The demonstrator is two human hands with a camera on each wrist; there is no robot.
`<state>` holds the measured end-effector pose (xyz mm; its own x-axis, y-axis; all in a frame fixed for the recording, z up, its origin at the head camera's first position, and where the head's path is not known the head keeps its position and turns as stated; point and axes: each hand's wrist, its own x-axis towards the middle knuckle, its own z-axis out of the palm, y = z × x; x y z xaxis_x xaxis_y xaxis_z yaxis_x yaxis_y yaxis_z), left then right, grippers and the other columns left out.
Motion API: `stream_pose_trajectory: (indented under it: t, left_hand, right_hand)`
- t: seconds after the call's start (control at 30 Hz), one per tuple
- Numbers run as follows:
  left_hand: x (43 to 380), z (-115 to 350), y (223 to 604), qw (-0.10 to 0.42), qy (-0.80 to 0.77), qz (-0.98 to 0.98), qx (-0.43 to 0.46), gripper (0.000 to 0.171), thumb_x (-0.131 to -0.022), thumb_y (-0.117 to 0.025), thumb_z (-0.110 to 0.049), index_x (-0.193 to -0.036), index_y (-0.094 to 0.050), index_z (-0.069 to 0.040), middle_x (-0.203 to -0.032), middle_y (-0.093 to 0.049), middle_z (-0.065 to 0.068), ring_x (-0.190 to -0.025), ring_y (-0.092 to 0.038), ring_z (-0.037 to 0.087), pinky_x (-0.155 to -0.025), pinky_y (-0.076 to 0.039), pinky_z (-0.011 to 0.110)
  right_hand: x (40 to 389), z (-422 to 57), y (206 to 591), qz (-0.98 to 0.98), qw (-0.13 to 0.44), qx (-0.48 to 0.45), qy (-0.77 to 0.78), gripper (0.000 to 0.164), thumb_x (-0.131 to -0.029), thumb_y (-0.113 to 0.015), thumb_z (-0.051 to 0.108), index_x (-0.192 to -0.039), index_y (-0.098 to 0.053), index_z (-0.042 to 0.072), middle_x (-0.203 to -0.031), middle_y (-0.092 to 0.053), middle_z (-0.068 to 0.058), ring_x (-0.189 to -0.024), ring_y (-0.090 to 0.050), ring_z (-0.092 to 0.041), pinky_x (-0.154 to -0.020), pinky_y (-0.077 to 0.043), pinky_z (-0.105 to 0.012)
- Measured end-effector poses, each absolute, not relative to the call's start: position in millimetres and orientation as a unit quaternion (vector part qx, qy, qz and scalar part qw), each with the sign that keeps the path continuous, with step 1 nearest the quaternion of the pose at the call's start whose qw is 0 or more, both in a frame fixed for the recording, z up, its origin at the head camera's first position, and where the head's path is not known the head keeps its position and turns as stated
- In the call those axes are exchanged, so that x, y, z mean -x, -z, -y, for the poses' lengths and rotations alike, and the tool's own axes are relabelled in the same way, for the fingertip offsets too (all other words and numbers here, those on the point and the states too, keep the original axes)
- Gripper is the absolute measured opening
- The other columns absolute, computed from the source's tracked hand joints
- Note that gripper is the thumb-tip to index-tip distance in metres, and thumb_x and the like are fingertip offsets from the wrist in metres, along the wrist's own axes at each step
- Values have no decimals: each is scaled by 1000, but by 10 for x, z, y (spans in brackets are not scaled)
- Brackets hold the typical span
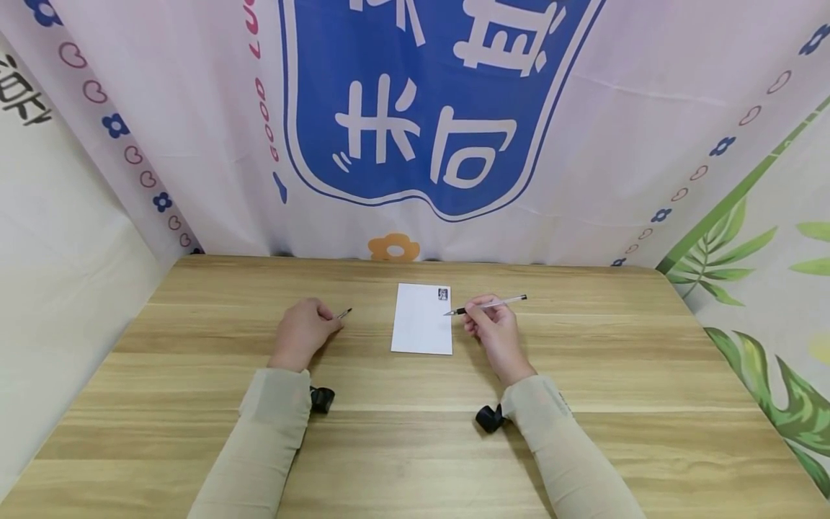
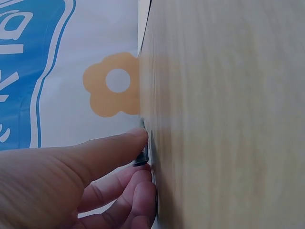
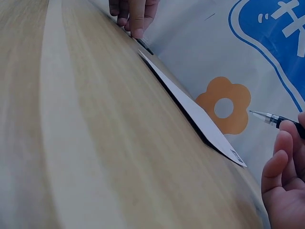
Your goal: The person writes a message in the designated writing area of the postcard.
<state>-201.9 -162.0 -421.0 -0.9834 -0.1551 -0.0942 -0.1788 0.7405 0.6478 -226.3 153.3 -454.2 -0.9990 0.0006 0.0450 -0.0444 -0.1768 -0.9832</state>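
Note:
A white card [image 1: 421, 324] with a small dark stamp-like picture [image 1: 443, 294] in its upper right corner lies on the wooden table. To its right, my right hand [image 1: 498, 339] holds a gel pen [image 1: 511, 299] with a clear barrel and black grip. The pen's bare tip [image 3: 257, 113] points left, at the card's right edge in the head view and clear above it in the right wrist view. Left of the card, my left hand [image 1: 302, 333] is low at the tabletop, its thumb and fingers pinching a small pen cap [image 1: 345, 313] with a dark end.
A printed cloth [image 1: 220, 144] with a blue shield and an orange flower hangs along the table's [image 1: 415, 447] back edge. Leaf-patterned cloth [image 1: 765, 288] hangs at the right. Black wrist cameras [image 1: 321, 399] sit at both sleeves.

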Motion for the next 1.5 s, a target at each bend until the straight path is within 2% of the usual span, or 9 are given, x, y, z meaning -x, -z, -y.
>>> stream_pose_trajectory:
  t: [0.2,0.5,0.67,1.0,1.23,1.5]
  left_hand:
    - [2030,1608,4201,15,-344,-935,90,22,-94,-73,-21,-95,-70,0,-90,-69,15,-74,-59,26,-66,-49,38]
    - [2024,1513,4142,-18,-341,-938,61,22,-98,-66,-18,-104,-69,2,-102,-69,19,-89,-64,32,-80,-52,47]
    - [2029,1413,4123,-31,-332,-942,34,24,-98,-64,-18,-108,-69,3,-104,-70,19,-94,-65,32,-84,-53,48]
    - [1977,1161,4094,-6,-306,-952,-23,42,-99,-62,-18,-133,-57,5,-121,-61,23,-109,-60,35,-96,-50,49]
    - [1943,1021,4115,-14,-286,-956,-57,47,-100,-65,-21,-139,-54,3,-135,-56,25,-123,-57,40,-104,-47,52]
    - [1932,955,4197,35,-283,-954,-96,59,-101,-65,-25,-149,-44,1,-148,-46,27,-134,-49,42,-110,-41,53]
  right_hand:
    - [2263,-1539,4542,648,20,-21,-761,15,-100,-62,6,-106,-55,-6,-88,-62,-21,-68,-59,-13,-63,-52,-22]
    - [2274,-1532,4526,652,21,-23,-758,16,-100,-62,6,-107,-56,-7,-88,-63,-22,-69,-60,-14,-64,-53,-23]
    - [2282,-1532,4520,655,20,-25,-755,15,-100,-61,6,-107,-56,-7,-88,-63,-22,-70,-60,-15,-65,-53,-23]
    - [2281,-1536,4527,654,20,-18,-756,11,-100,-61,4,-105,-57,-5,-87,-63,-22,-68,-60,-13,-63,-53,-22]
    - [2278,-1524,4538,648,22,-18,-761,9,-99,-61,2,-103,-57,-5,-83,-65,-17,-66,-60,-13,-63,-53,-22]
    - [2254,-1508,4547,645,2,-36,-763,11,-99,-61,3,-105,-58,-6,-85,-65,-16,-69,-60,-13,-64,-53,-21]
